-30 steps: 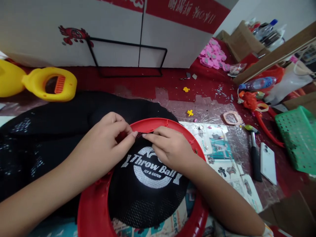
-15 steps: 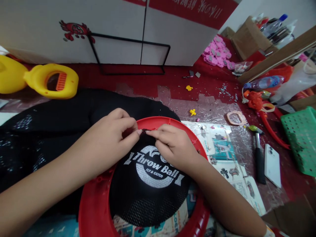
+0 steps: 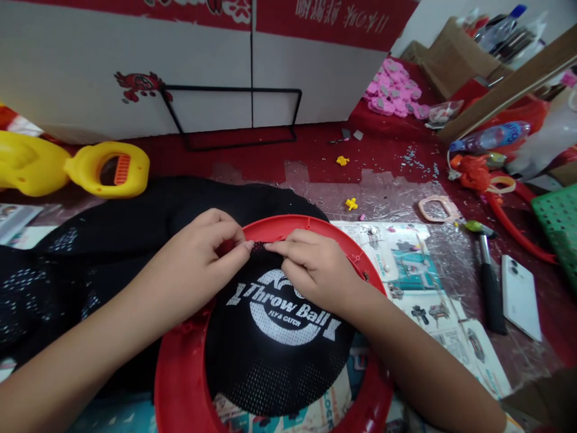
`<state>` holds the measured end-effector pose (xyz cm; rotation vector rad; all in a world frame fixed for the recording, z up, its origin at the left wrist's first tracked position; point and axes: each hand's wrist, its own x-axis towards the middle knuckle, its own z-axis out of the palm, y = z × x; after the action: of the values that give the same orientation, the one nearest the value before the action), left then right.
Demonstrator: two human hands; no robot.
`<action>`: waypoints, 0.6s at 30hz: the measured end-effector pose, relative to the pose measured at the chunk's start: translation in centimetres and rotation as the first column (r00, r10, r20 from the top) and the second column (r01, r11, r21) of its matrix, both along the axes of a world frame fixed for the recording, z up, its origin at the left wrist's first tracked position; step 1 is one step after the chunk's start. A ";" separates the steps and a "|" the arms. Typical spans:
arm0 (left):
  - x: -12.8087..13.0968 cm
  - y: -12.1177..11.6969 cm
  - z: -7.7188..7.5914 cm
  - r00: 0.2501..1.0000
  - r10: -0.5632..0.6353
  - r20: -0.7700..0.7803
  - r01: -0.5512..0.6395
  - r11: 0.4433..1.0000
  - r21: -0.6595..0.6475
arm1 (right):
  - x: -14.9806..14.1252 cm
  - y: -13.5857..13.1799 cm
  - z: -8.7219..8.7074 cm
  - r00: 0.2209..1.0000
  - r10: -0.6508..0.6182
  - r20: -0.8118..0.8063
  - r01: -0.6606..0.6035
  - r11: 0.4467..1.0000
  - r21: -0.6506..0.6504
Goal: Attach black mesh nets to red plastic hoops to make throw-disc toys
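Observation:
A black mesh net (image 3: 274, 367) printed "Throw Ball" in white lies across the opening of a red plastic ring (image 3: 180, 367). My left hand (image 3: 214, 246) pinches the net's top edge between thumb and forefinger, at the far inner side of the ring. Close beside it, my right hand (image 3: 315, 264) presses and grips the same edge with its fingertips, its wrist over the ring's right side. A short stretch of mesh shows between the two hands. More black mesh fabric (image 3: 148, 207) is heaped behind and left of the ring.
Behind stand a white carton (image 3: 216, 60) and a black wire frame (image 3: 234, 90). Yellow plastic parts (image 3: 121, 171) lie left. On the right are a hammer (image 3: 491, 288), a white phone (image 3: 522, 297), a green basket (image 3: 559, 228) and a pink pile (image 3: 396, 90). Printed card sheets (image 3: 439, 300) lie beneath the ring.
The whole view has shifted slightly. My left hand has drawn a little to the left, away from the right, so more mesh edge shows between them. Both keep their hold.

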<state>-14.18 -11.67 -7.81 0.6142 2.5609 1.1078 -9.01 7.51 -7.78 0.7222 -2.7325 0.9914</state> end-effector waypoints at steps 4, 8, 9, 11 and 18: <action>0.0 -0.2 -0.1 1.000 -0.004 -0.025 0.004 1.000 -0.016 | -0.1 0.0 0.0 0.999 -0.013 0.030 0.013 1.000 -0.013; 0.0 0.3 0.0 0.999 0.000 -0.035 -0.001 1.000 -0.031 | -0.2 -0.1 0.0 0.995 -0.041 0.093 0.038 0.999 0.030; 0.1 0.4 0.0 0.999 0.001 -0.035 -0.003 0.999 -0.038 | -0.2 -0.2 0.1 0.995 -0.041 0.093 0.036 0.998 0.051; 0.1 0.6 0.1 0.999 0.003 -0.037 -0.005 0.998 -0.060 | -0.1 -0.2 0.2 0.997 -0.034 0.065 0.026 0.992 0.121; -0.2 0.5 0.2 1.000 -0.010 0.008 0.010 0.997 -0.081 | 0.2 -0.2 0.4 0.993 0.040 -0.110 -0.002 0.945 0.327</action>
<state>-14.40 -11.16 -7.59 0.6012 2.5793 0.9961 -8.78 7.29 -7.40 0.8297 -2.8202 0.4827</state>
